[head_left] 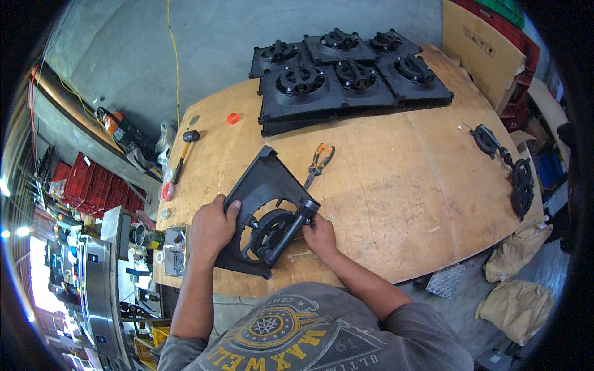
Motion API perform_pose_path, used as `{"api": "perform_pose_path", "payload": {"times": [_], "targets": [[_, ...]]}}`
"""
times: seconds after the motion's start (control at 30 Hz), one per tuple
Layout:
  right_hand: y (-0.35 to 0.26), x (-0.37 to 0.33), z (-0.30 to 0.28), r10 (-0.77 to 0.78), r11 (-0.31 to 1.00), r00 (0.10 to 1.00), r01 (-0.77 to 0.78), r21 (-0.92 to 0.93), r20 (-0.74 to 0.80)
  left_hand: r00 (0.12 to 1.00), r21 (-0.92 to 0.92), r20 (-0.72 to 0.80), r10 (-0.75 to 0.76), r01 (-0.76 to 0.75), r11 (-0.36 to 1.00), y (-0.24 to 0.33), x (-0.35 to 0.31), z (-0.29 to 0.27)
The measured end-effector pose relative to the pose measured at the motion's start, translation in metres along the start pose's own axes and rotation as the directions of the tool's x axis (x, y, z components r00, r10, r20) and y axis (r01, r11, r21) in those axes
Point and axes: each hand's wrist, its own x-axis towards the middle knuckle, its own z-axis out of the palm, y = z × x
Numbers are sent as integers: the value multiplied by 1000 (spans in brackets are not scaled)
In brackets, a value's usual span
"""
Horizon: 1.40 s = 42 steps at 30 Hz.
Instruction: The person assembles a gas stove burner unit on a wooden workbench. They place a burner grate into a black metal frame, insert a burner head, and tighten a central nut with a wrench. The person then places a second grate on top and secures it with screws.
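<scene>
Tilted up over the table's near edge is a black square stove plate (261,179) with a round ring burner (273,232) in its central opening. A thick burner tube (288,234) crosses the plate. My left hand (213,229) grips the plate's left edge, thumb on top. With fingers closed, my right hand (320,236) holds the plate's right side by the end of the burner tube; what its fingertips pinch is hidden. Orange-and-black pliers (318,164) lie just beyond the plate.
Several similar black stove plates (365,102) are stacked at the back of the wooden table (396,167). Loose burners (521,188) lie at the right edge. A mallet (185,151), a red disc (233,118) and a parts box (176,250) are at left; cardboard (482,49) stands back right.
</scene>
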Motion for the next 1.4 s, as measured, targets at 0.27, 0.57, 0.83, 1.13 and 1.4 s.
{"api": "perform_pose_path", "payload": {"times": [0.27, 0.57, 0.83, 1.13, 1.4], "targets": [[-7, -3, -3, 32, 999, 999, -32, -14, -4, 1000, -15, -5, 17, -17, 1000, -2, -2, 0], [4, -2, -6, -70, 976, 994, 86, -201, 84, 1000, -32, 17, 3, -2, 999, 0, 0, -2], [-14, 23, -50, -18, 980, 896, 104, -170, 443, 998, 0, 18, -53, 53, 999, -33, 23, 9], [-11, 84, -41, -333, 773, 708, 583, -250, 623, 998, -15, 24, -64, 65, 998, -38, 27, 11], [-13, 91, -42, -210, 909, 812, 368, -197, 544, 995, -49, 34, -98, 99, 994, -34, 21, 9]]}}
